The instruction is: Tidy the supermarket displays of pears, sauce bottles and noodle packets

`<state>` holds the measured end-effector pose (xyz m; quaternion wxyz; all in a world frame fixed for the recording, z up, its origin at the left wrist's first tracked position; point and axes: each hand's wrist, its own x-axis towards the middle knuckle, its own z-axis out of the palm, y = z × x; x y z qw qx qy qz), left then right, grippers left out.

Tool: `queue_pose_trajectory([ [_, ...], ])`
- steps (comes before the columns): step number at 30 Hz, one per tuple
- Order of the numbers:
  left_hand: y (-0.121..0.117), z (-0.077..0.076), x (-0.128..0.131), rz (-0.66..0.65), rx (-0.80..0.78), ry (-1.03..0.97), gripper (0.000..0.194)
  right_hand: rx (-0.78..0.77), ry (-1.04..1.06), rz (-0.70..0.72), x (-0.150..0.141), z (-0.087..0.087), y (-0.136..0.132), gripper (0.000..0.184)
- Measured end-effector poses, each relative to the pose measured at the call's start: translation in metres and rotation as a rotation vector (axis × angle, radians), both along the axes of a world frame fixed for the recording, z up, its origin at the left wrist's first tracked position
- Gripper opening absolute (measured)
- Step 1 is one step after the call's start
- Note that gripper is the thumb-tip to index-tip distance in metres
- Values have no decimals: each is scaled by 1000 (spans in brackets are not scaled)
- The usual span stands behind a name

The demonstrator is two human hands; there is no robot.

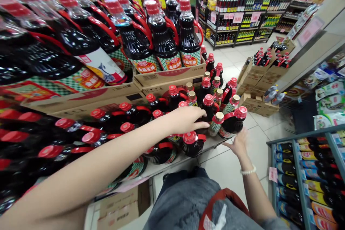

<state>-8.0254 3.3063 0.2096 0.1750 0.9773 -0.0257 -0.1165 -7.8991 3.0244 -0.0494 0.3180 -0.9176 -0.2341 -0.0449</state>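
My left hand (pixel 190 119) reaches across the lower shelf with fingers stretched and thumb apart. Its fingertips are right beside a dark sauce bottle (pixel 208 109) with a red cap; I cannot tell whether they touch it. Just below the hand stands another red-capped bottle (pixel 192 145). My right hand (pixel 239 143) is open, palm toward the shelf end, below a large dark bottle (pixel 232 125) with a red cap and red handle at the corner. Between the hands is a small bottle (pixel 216 124) with a gold cap and checked label. Neither hand grips anything visible.
Large red-handled bottles stand in an open carton (pixel 172 75) on the raised tier at left. Tiled floor (pixel 215 167) lies beyond the shelf edge. Cartons of bottles (pixel 258 75) stand on the floor at right, near a low bottle rack (pixel 295 172). Further shelves (pixel 234 25) are behind.
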Motion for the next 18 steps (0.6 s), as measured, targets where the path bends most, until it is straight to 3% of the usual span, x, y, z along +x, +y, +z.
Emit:
queue_pose_trajectory([
  [2, 6, 9, -25, -13, -22, 14, 38, 25, -84, -82, -35, 19, 3, 129],
  [3, 8, 12, -36, -9, -14, 20, 37, 43, -84, -59, -53, 29, 6, 124],
  [6, 13, 14, -65, 50, 89, 6, 37, 173, 88, 293, -98, 52, 28, 99],
  [8, 16, 10, -77, 92, 206, -9, 40, 228, 217, 466, -120, 54, 49, 104],
  [10, 20, 0, -83, 130, 340, 6, 42, 255, 279, 470, -137, 44, 71, 126],
  [12, 23, -12, -84, 175, 432, 76, 37, 281, 257, 386, -150, 25, 90, 144],
  [15, 27, -32, -82, 212, 423, 182, 25, 330, 135, 293, -159, -6, 105, 144],
  [18, 31, -46, -82, 199, 339, 158, 20, 389, 63, 251, -157, -20, 109, 134],
])
